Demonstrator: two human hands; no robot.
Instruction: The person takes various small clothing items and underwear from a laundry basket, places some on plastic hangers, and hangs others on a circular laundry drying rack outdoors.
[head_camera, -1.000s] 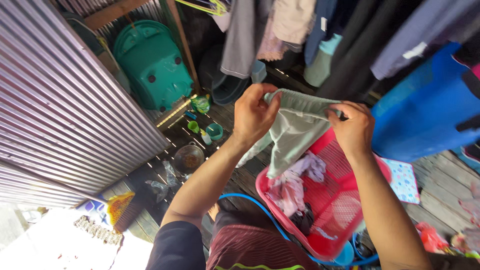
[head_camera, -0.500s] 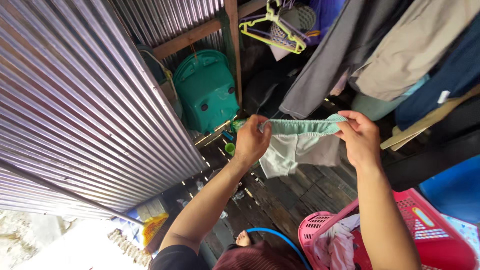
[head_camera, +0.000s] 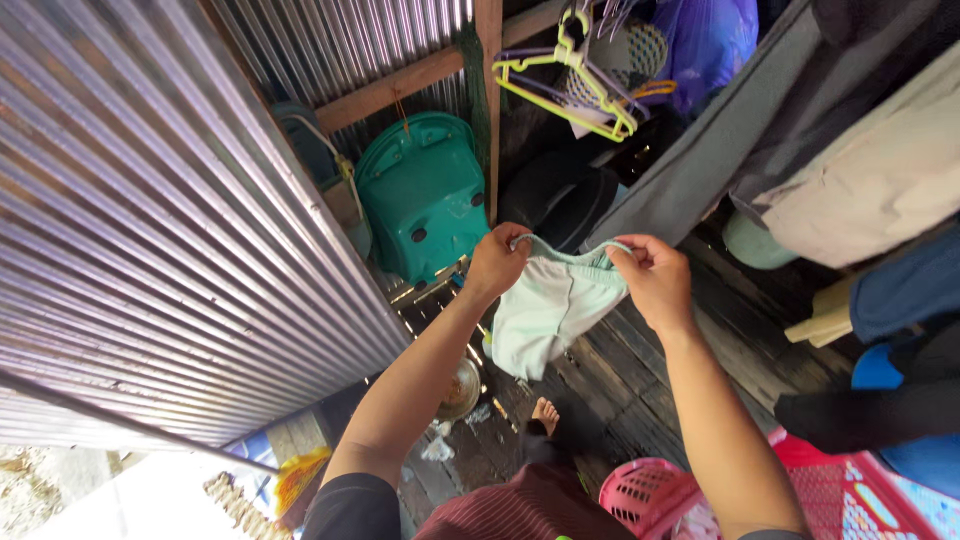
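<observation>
Both arms are raised and extended forward. The left hand (head_camera: 495, 262) and right hand (head_camera: 652, 283) each pinch the waistband of pale green shorts (head_camera: 545, 310), held up between them. The garment hangs above the wooden floor (head_camera: 640, 380), near a green plastic chair (head_camera: 425, 195).

bright daylight glares off the corrugated metal wall (head_camera: 150, 200) and blows out the lower left corner; the hanging clothes (head_camera: 860, 150) sit in shadow, edges warped by wide-angle distortion.
</observation>
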